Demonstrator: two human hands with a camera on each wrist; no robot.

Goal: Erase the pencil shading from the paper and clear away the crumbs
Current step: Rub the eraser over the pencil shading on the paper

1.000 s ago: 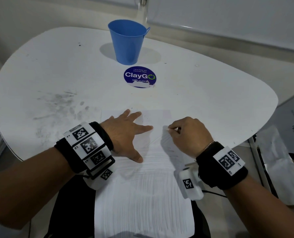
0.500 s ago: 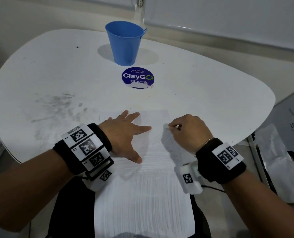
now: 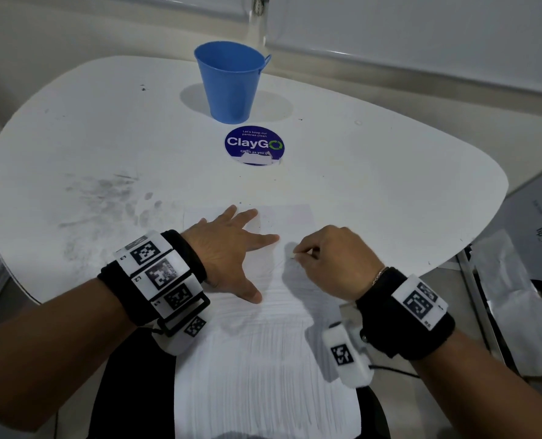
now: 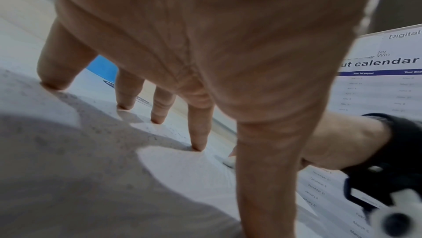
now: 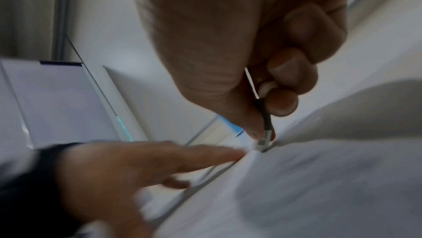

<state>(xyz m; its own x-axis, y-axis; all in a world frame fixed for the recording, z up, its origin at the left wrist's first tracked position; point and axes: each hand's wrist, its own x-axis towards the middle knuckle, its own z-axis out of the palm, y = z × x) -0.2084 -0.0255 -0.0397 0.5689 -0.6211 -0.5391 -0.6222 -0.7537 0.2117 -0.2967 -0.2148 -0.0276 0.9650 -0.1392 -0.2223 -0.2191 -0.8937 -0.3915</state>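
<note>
A white paper (image 3: 263, 375) with grey pencil strokes lies at the table's near edge and hangs over it toward me. My left hand (image 3: 228, 258) lies flat on its upper part, fingers spread and pressing down (image 4: 198, 144). My right hand (image 3: 333, 258) is just right of the left index finger and pinches a small thin eraser (image 3: 292, 255) between thumb and fingers. The eraser tip (image 5: 263, 142) touches the paper close to the left index fingertip (image 5: 228, 153). The eraser's white end (image 4: 229, 160) peeks out behind my left thumb.
A blue bucket (image 3: 231, 83) stands at the far middle of the white table (image 3: 390, 185), with a round ClayGo sticker (image 3: 254, 145) in front of it. Grey smudges (image 3: 105, 198) mark the table left of the paper. Printed sheets and a plastic bag (image 3: 532, 280) lie beyond the right edge.
My right hand has slid the eraser a little to the left and toward me on the paper. The left hand has stayed pressed in place.
</note>
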